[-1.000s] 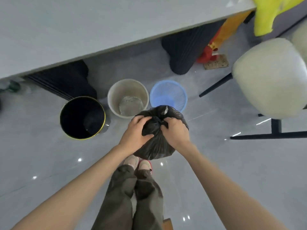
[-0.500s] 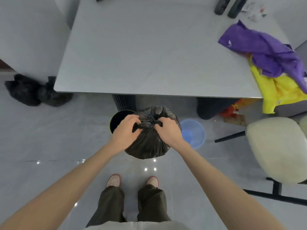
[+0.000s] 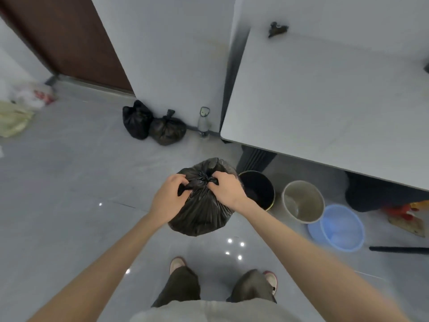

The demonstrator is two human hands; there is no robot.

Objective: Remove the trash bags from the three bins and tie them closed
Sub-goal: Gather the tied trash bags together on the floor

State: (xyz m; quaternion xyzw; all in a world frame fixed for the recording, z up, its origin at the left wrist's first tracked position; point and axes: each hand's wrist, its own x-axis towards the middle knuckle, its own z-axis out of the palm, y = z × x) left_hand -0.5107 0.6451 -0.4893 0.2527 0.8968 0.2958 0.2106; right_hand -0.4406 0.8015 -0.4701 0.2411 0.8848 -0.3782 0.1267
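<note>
A full black trash bag (image 3: 202,212) hangs in the air in front of me, its neck gathered into a knot at the top. My left hand (image 3: 169,197) grips the plastic on the left of the knot, and my right hand (image 3: 226,190) pinches it on the right. Three bins stand in a row on the floor to the right: a black bin (image 3: 257,189), a beige bin (image 3: 303,201) and a blue bin (image 3: 340,227), none with a bag in it. Two tied black bags (image 3: 153,124) lie against the wall.
A grey table (image 3: 325,101) stands at the right over the bins, with dark legs below it. A plastic bottle (image 3: 203,123) stands by the wall next to the tied bags. Pale bags (image 3: 21,108) lie at the far left near a brown door (image 3: 67,38).
My view has swung left: the bins now lie to the right and the two tied bags come into sight. Both hands keep hold of the bag's neck, which is drawn tighter.
</note>
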